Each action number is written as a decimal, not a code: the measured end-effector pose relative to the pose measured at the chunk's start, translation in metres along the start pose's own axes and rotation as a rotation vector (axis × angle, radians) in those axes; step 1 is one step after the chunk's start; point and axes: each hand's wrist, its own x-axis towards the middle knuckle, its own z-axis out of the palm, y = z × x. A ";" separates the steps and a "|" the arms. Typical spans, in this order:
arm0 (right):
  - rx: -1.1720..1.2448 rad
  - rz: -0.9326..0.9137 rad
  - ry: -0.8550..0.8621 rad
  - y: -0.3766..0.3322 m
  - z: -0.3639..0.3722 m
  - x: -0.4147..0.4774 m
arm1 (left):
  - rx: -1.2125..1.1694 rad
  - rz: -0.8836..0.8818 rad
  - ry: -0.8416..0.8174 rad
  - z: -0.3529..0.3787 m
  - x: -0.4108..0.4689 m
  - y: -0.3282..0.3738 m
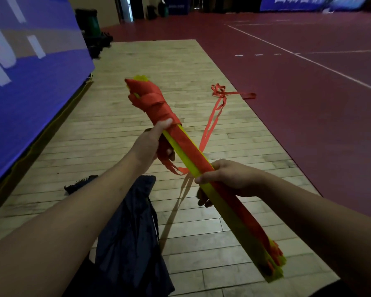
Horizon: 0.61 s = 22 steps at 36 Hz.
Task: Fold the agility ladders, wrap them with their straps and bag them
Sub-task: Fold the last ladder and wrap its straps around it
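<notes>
Two hands hold one long bundle of folded yellow plastic ladder rungs bound in red webbing [191, 151]. It is carried in the air at a slant above the pale wooden plank floor [180, 61].

The left hand [150, 144] has its grip clamped round the bundle at the near edge of the finished red winding, thumb on top. This is judged to pin the turns so they do not slacken.

The right hand [229, 176] is clamped round the middle. It bears the weight and probably steadies the bundle for turning.

The loose red strap tail [213, 118] runs from under the bundle to a tangled end on the floor. The near half of the bundle is not yet wound.

The dark navy fabric drawstring bag [129, 221] lies crumpled on the floor just below, handy for bagging, which has not begun.
</notes>
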 end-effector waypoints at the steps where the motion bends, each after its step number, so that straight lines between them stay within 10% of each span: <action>1: -0.001 -0.014 0.008 0.001 0.001 0.000 | 0.020 -0.018 -0.015 -0.001 0.000 -0.001; 12: -0.692 -0.095 0.325 -0.001 0.017 0.022 | -0.042 -0.260 0.092 0.006 -0.006 -0.006; 22: 0.092 -0.113 0.019 -0.011 0.007 0.006 | -0.293 0.009 -0.066 -0.009 -0.003 0.007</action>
